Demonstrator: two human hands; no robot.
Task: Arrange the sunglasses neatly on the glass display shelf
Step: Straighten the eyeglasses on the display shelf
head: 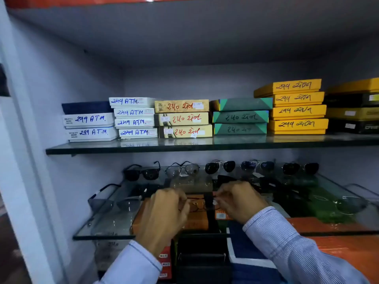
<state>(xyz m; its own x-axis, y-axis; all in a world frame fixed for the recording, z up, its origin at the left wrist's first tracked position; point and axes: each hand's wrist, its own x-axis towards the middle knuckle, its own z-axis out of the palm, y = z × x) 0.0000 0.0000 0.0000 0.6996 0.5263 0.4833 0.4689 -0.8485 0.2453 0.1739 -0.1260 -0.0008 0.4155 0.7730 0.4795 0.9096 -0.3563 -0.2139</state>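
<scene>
Hands are both up over the middle of the lower glass shelf (106, 226), holding one thin-framed pair of glasses (202, 203) between them. The left hand (164, 218) has its fingers curled in and pinching the left end of the frame, and the right hand (240, 201) is pinching the right end, looks like thumb against forefinger, though it's blurry so I can't say exactly which part of the frame each one has. The pair sits just above the glass near the front edge, not set down yet as far as I can tell.

Back row along the rear edge already looks decent: a black wayfarer pair (142, 173), a clear aviator pair (182, 169), dark aviators (220, 167), a blue-tinted pair (257, 166) and another dark pair (300, 168), all facing out. There's also a grey-lensed pair (114, 201) near the left front corner and a light pair (348, 203) toward the right edge.

So I'd say the trick here is to lower it level, lenses facing out like the back row, in the gap between the grey-lensed pair and the light one. Keep the grip on the frame ends, not the lenses, and let go with both hands together so it doesn't skid on the glass. Main risk is knuckles bumping the back row.
</scene>
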